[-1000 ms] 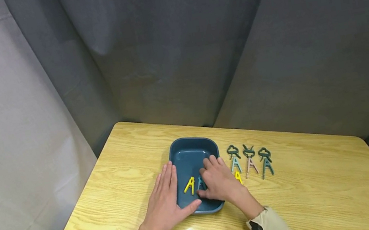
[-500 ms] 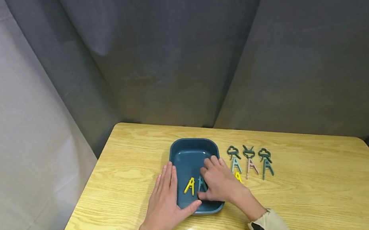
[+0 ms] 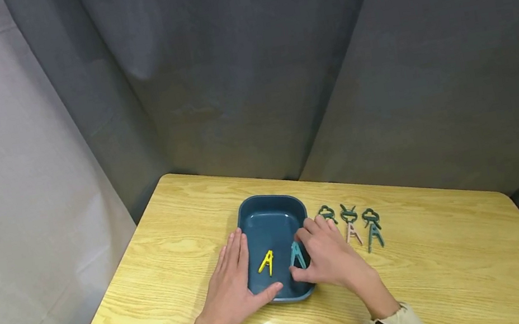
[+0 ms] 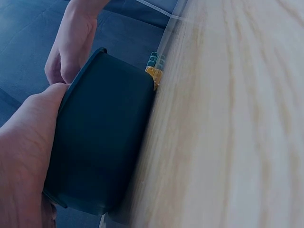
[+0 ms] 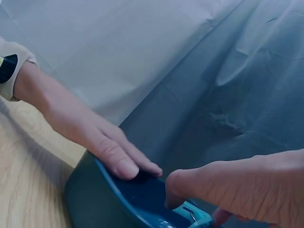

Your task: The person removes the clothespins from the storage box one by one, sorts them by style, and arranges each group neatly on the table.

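A dark blue tray point(image 3: 269, 206) stands on the table. Inside it lies a yellow clothespin point(image 3: 266, 263). My right hand point(image 3: 330, 255) pinches a teal clothespin point(image 3: 297, 255) between thumb and fingers, over the tray's right side; the right wrist view also shows this clothespin point(image 5: 190, 213) at the fingertips. My left hand point(image 3: 230, 283) rests along the tray's left rim with straight fingers, its thumb across the near rim. In the left wrist view, a yellow clothespin point(image 4: 154, 73) is on the table beyond the tray; my right hand hides it in the head view.
Right of the tray, dark green clips with shaped tops point(image 3: 370, 217) stand in a row, with a pink clothespin point(image 3: 352, 232) and a teal-green clothespin point(image 3: 375, 237) below two of them. Grey curtains point(image 3: 245, 73) hang behind the wooden table point(image 3: 459, 266).
My right hand has shifted right, with the teal clothespin that was near the yellow one in the tray. It covers more of the row outside. My left hand stays put.
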Action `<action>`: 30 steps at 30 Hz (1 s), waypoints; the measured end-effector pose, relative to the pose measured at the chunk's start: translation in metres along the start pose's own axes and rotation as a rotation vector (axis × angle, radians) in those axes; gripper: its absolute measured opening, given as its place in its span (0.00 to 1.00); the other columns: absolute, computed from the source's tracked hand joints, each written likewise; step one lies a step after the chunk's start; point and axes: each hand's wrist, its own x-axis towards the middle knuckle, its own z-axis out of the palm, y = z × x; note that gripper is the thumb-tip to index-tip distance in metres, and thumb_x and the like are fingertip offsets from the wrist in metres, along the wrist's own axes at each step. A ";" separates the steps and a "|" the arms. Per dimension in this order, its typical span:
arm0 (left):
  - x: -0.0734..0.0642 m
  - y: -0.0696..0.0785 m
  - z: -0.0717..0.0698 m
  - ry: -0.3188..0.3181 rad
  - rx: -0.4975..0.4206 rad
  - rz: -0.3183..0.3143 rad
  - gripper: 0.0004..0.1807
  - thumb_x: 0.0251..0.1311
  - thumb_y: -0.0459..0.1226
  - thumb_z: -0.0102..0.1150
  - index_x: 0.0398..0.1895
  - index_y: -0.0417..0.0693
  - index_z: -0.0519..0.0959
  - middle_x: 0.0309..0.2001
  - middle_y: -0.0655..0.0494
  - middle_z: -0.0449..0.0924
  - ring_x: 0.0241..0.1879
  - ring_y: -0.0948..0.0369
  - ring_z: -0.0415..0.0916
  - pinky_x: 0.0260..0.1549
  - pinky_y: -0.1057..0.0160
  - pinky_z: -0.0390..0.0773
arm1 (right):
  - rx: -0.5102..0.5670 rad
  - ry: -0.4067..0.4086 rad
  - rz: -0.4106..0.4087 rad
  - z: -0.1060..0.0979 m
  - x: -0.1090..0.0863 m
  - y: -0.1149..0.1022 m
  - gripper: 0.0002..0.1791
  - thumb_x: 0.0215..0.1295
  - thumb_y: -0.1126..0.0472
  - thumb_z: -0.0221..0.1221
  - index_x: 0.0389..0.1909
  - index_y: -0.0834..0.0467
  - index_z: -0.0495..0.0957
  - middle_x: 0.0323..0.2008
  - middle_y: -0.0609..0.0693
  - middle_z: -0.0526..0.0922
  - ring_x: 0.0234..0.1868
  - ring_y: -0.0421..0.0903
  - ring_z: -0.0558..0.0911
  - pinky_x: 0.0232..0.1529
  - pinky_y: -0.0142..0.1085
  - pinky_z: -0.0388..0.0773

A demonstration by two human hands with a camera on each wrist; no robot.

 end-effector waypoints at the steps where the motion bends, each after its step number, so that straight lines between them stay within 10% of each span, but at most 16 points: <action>1: 0.000 0.000 0.000 -0.003 -0.001 -0.003 0.69 0.56 0.81 0.44 0.85 0.40 0.46 0.86 0.47 0.39 0.84 0.53 0.35 0.80 0.49 0.49 | 0.003 0.004 0.007 -0.002 -0.002 0.001 0.32 0.49 0.35 0.71 0.43 0.58 0.84 0.36 0.48 0.74 0.39 0.49 0.65 0.40 0.42 0.63; 30: -0.001 0.000 0.001 0.015 -0.017 0.002 0.69 0.56 0.81 0.46 0.85 0.40 0.46 0.86 0.46 0.40 0.84 0.52 0.36 0.80 0.49 0.49 | 0.044 0.068 0.109 -0.007 -0.047 0.050 0.29 0.44 0.44 0.74 0.43 0.59 0.83 0.40 0.49 0.80 0.40 0.50 0.68 0.44 0.43 0.62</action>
